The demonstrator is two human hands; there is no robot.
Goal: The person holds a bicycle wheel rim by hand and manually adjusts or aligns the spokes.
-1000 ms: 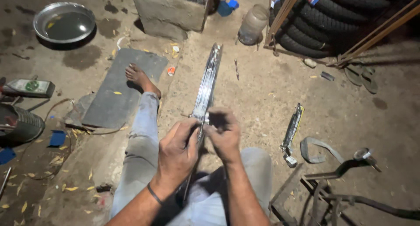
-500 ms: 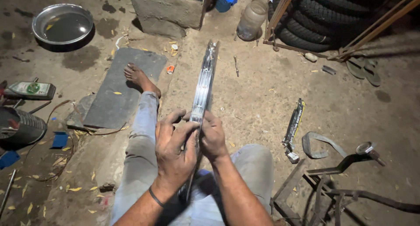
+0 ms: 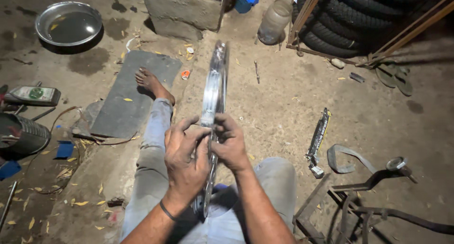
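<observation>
Both hands [image 3: 208, 149] clamped on metal rim [image 3: 213, 97]; dirt floor [image 3: 283, 107], stacked tyres [image 3: 373, 17], possibly workshop.

A wheel rim [image 3: 213, 102] stands edge-on between both hands above the lap; a basin [image 3: 68, 22] lies far left, stacked tyres [image 3: 373, 17] far right on the floor [image 3: 283, 107]

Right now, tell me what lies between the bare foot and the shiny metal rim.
In the head view, a small orange-and-white scrap lies on the dirt between the bare foot and the shiny metal rim; otherwise only dirt with scattered leaves.
</observation>
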